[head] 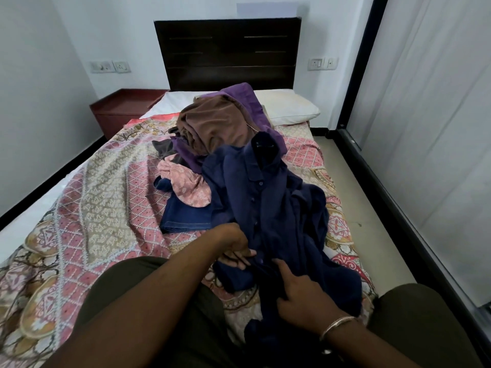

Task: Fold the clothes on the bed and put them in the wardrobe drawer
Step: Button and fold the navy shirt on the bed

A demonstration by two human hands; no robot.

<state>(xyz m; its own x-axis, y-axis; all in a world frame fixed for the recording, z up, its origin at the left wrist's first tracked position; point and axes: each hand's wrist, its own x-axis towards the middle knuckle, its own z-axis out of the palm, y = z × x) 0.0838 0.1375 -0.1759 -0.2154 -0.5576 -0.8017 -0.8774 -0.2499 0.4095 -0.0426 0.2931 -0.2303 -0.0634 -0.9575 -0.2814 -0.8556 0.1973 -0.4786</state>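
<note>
A navy button-up shirt [268,205] lies spread down the bed toward me, collar at the far end. My left hand [236,248] pinches its front edge near the lower buttons. My right hand [300,293] holds the fabric a little nearer to me, fingers curled into the cloth. Behind the shirt is a heap of clothes: a brown garment [218,123] on a purple one [247,99], a pink printed piece [186,184], a dark grey piece [164,150] and blue denim [183,213].
The bed has a pink and beige patterned cover [106,197], a white pillow [289,104] and a dark headboard [228,51]. A red-brown bedside table [122,107] stands at the left. Pale sliding panels [430,123] line the right side beyond a strip of floor.
</note>
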